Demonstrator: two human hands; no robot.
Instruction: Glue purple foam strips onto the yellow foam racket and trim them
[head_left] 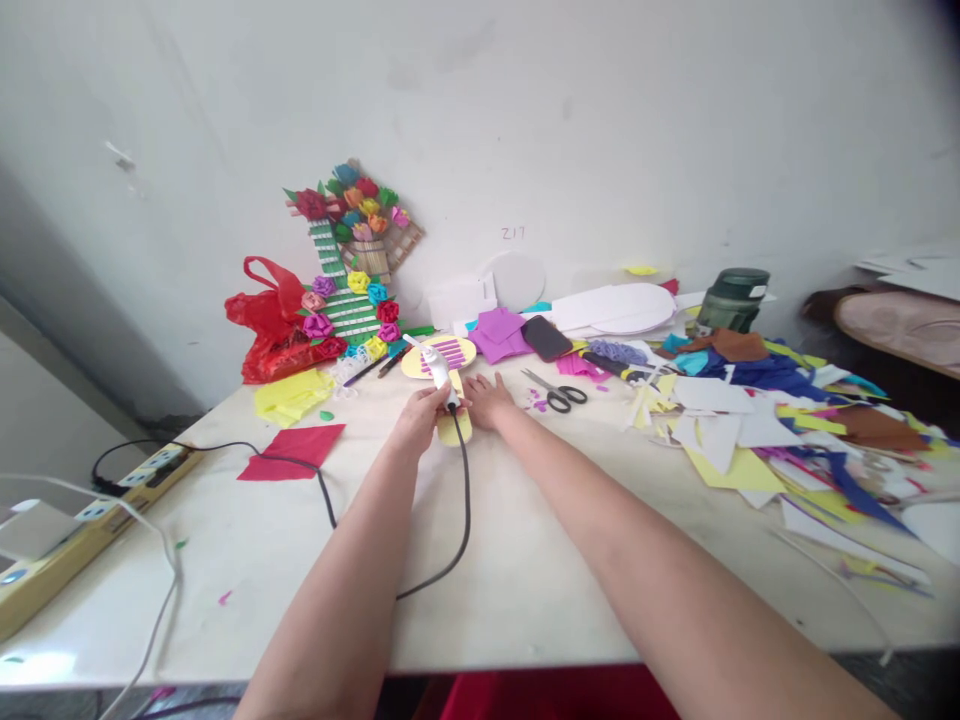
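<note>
My left hand [421, 420] is closed around a white hot glue gun [437, 370], whose black cord [466, 480] trails down toward me. Under the gun lies a yellow paper cutout [456, 432], with a rounded upper part [414, 357] bearing purple strips [454, 352]. Just to its right, my right hand [487, 402] rests low on the table, fingers spread, the nearest ones at the cutout's edge. Whether they press on it is hard to see. Black-handled scissors [559, 393] lie to the right of that hand.
Paper-flower crafts [345, 270] lean on the wall beside a red plastic bag [270, 325]. A phone [546, 338] lies on purple paper [496, 335]. Paper scraps [739, 430] and a green bottle [733, 300] occupy the right. A power strip [97, 510] is at left, near red paper [292, 452].
</note>
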